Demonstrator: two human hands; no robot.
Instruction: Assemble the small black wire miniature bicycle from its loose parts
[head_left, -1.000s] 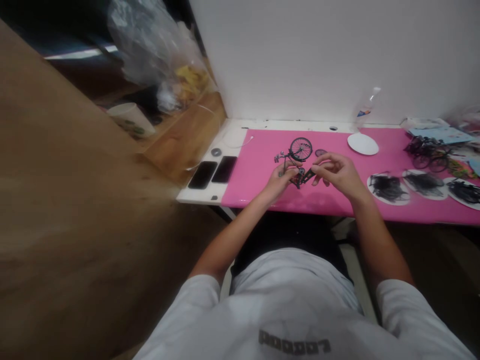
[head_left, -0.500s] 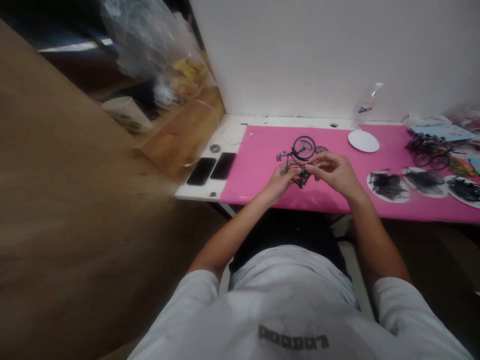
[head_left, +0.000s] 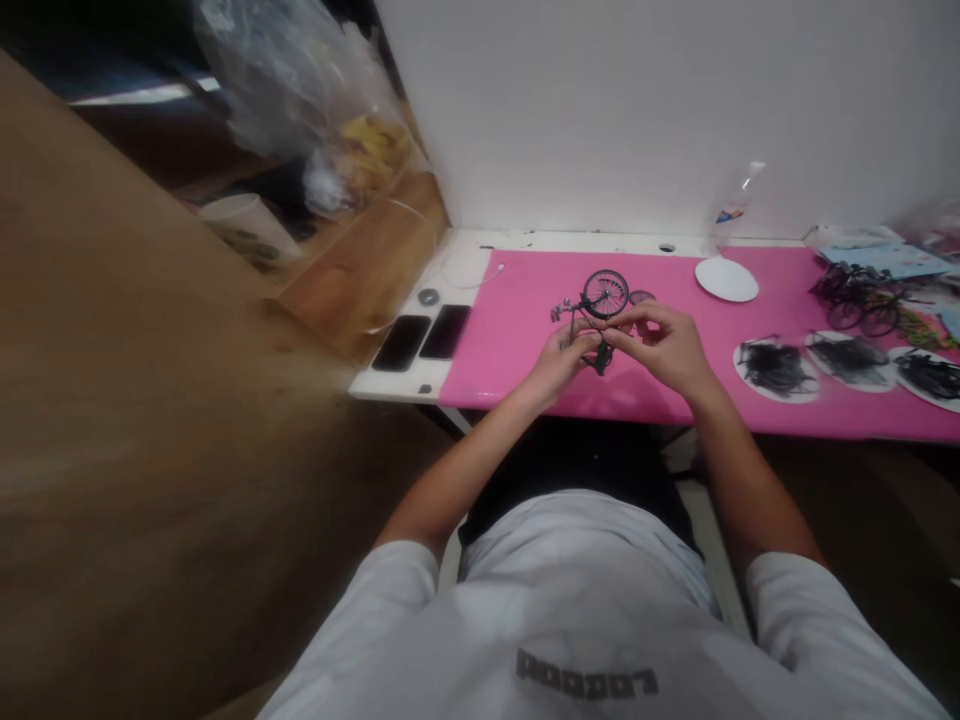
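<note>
A small black model bicycle [head_left: 595, 305] with one spoked wheel stands over the pink mat [head_left: 517, 340]. My left hand [head_left: 559, 362] grips its frame from the left, fingers curled round it. My right hand [head_left: 660, 345] meets it from the right, thumb and fingers pinched on a small dark part at the frame's lower end. The fingertips of both hands touch at the middle of the bicycle. A second loose wheel [head_left: 642, 297] lies just behind my right hand.
Two dark phones [head_left: 421, 338] lie on the white desk left of the mat. A white plate [head_left: 725, 279] and a plastic bottle [head_left: 735, 200] stand at the back. Plates of black parts [head_left: 775, 367] and finished model bicycles [head_left: 855, 297] sit right. Plastic bags [head_left: 300, 90] pile up far left.
My right hand has moved left and closed in on the bicycle frame until its fingertips meet those of my left hand. The view has shifted slightly.
</note>
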